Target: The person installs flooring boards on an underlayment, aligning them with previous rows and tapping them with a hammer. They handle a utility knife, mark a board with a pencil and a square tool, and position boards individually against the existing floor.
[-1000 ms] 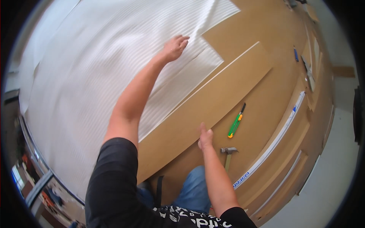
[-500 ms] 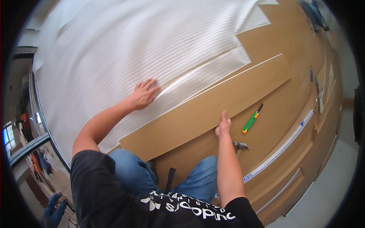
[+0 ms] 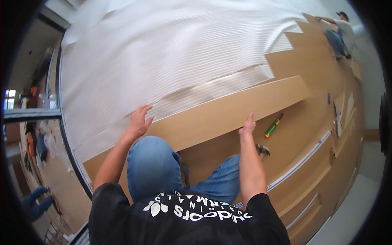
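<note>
Both cutter (image 3: pixel 273 127) and hammer (image 3: pixel 263 150) lie right of the right hand (image 3: pixel 247 128), fingers gripping the plank (image 3: pixel 204 118). Left hand (image 3: pixel 139 123): fingers spread, released.

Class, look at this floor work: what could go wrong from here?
The green knife lies close to the right hand, its dark end possibly an exposed blade; a careless reach might cut.
The white sheet is rippled, so it could bunch beneath the plank.
The hammer lies beside the right forearm and might be knocked.
</note>
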The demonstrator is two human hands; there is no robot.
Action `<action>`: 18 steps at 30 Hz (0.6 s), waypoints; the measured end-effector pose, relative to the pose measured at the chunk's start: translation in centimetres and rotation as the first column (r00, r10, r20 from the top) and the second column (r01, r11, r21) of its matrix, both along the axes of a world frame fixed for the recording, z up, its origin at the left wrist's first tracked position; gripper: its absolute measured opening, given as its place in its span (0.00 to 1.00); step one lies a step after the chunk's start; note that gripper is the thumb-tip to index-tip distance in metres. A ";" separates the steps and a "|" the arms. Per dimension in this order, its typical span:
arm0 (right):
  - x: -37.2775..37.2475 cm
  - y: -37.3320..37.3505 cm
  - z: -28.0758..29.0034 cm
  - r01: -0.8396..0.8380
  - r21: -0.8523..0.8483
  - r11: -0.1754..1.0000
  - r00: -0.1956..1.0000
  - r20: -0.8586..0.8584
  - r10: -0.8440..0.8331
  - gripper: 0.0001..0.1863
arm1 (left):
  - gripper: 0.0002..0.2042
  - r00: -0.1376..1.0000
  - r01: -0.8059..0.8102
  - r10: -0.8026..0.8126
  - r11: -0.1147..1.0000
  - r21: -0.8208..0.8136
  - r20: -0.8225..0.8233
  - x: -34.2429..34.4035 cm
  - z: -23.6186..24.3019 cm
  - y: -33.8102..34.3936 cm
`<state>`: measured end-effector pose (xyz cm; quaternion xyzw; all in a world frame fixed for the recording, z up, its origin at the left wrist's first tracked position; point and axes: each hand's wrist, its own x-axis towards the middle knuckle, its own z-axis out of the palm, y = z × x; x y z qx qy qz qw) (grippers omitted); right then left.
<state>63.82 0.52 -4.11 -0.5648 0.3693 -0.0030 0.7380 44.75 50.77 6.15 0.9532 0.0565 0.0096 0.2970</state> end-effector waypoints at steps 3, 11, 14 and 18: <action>-3.0 6.1 2.5 0.007 0.076 0.997 0.999 0.051 -0.011 0.43 | 0.24 0.999 0.040 -0.041 0.996 0.081 0.014 2.6 2.0 -1.6; -10.4 14.8 5.7 -0.039 0.374 0.927 0.998 0.064 0.016 0.37 | 0.29 0.877 0.154 -0.141 0.988 -0.009 -0.459 11.0 7.9 -6.3; -10.1 14.9 6.2 -0.119 0.554 0.824 0.991 0.110 0.069 0.30 | 0.30 0.928 0.106 -0.058 0.988 0.112 -0.369 8.8 9.0 -5.1; -6.5 14.2 5.4 -0.112 0.632 0.767 0.993 0.107 0.057 0.24 | 0.29 0.956 0.017 0.046 0.977 0.213 -0.290 6.5 8.1 -1.0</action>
